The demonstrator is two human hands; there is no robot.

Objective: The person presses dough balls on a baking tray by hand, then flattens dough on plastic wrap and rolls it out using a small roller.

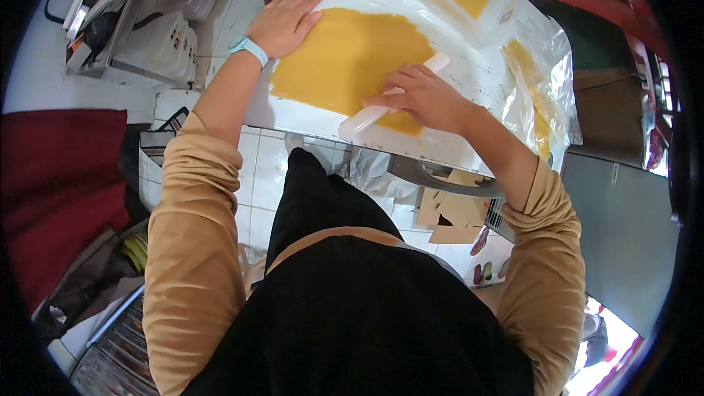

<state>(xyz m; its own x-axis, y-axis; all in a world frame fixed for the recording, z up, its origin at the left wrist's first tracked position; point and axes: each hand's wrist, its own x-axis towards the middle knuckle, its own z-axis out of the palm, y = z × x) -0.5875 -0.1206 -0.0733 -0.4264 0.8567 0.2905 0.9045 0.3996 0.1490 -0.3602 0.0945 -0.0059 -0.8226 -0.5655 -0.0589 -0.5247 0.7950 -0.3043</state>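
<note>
A flat yellow sheet, apparently dough (345, 51), lies on the white tabletop (290, 111). Its edges are uneven. My left hand (288, 20) rests flat at the sheet's upper left edge, fingers stretched out and holding nothing; a light blue watch is on that wrist. Across the sheet's right side lies a long white plastic bar (361, 122), set at a slant from the near table edge. My right hand (423, 97) grips the bar around its middle, with the fingers curled over it. Part of the bar is hidden under that hand.
A clear plastic container (506, 0) with another yellow sheet stands at the table's far side. Crumpled clear plastic (561, 81) with yellow strips lies at the right. Clear boxes (158, 48) sit on a shelf at the left. Cardboard (458, 205) is below the table.
</note>
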